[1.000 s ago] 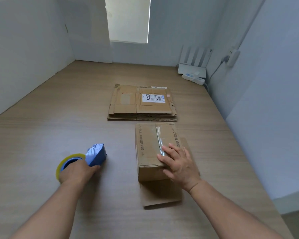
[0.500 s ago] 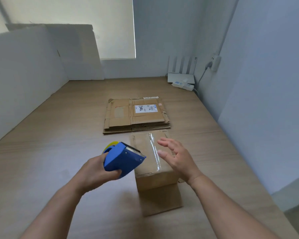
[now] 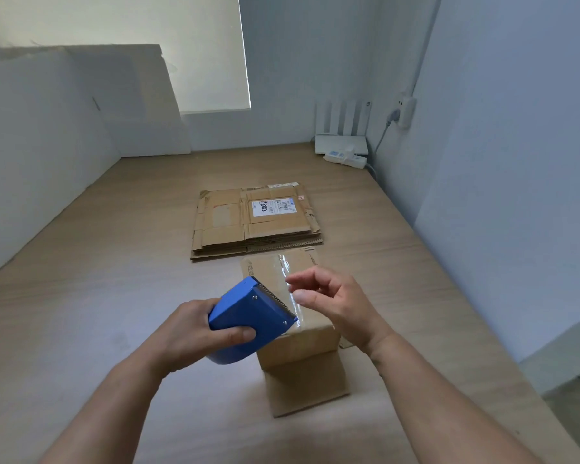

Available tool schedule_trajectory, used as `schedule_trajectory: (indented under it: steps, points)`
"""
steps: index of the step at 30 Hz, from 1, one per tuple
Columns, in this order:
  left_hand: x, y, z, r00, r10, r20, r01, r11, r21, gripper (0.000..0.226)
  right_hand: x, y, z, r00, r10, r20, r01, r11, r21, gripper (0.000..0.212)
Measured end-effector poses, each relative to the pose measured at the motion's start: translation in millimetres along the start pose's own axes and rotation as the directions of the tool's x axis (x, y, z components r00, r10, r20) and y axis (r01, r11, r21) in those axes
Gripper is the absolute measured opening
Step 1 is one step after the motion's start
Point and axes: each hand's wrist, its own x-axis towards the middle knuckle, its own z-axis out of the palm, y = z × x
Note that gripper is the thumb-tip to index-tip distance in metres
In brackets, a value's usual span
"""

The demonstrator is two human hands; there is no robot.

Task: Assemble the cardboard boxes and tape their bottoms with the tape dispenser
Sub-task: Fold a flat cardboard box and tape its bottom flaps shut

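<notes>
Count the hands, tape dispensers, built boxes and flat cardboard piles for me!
Hands: 2, the left hand and the right hand
Tape dispenser: 1
Built box: 1
Flat cardboard pile: 1
Total: 5

The left hand [image 3: 191, 334] grips a blue plastic tape dispenser [image 3: 245, 313] above a small brown cardboard box [image 3: 298, 346], the fingers [image 3: 303, 297] of the right hand [image 3: 344, 304] just beside its blade.

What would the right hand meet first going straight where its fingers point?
Likely the toothed edge of the tape dispenser, held in the left hand above the cardboard box; the right hand points its fingertips left at it. Depth unclear: a loose tape end may come first.
</notes>
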Motion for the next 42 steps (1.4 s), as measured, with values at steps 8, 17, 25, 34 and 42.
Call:
schedule_trajectory:
  steps: [8, 17, 25, 34, 42]
  points:
    - [1, 2, 3, 0.999, -0.025, 0.041, 0.024, 1.0, 0.008, 0.072, 7, 12, 5, 0.997, 0.026, -0.075, -0.036, 0.99, -0.139, 0.014]
    - [7, 31, -22, 0.97, -0.216, 0.115, 0.206, 0.974, 0.093, 0.109, 1, 6, 7, 0.962, 0.134, -0.24, -0.128, 0.991, 0.039, 0.013]
    - [-24, 5, -79, 0.889, -0.426, 0.168, 0.371, 0.886, 0.278, 0.108, -22, 26, -31, 0.863, 0.367, -0.348, -0.328, 0.93, 0.167, 0.013]
    - [1, 2, -54, 0.837, -0.511, 0.197, 0.41, 0.823, 0.392, 0.11, -29, 54, -22, 0.752, 0.448, -0.483, -0.446, 0.886, 0.128, 0.018]
    - [19, -8, -45, 0.811, -0.559, 0.174, 0.44, 0.778, 0.449, 0.098, -28, 69, -23, 0.715, 0.485, -0.503, -0.511, 0.854, 0.096, 0.022]
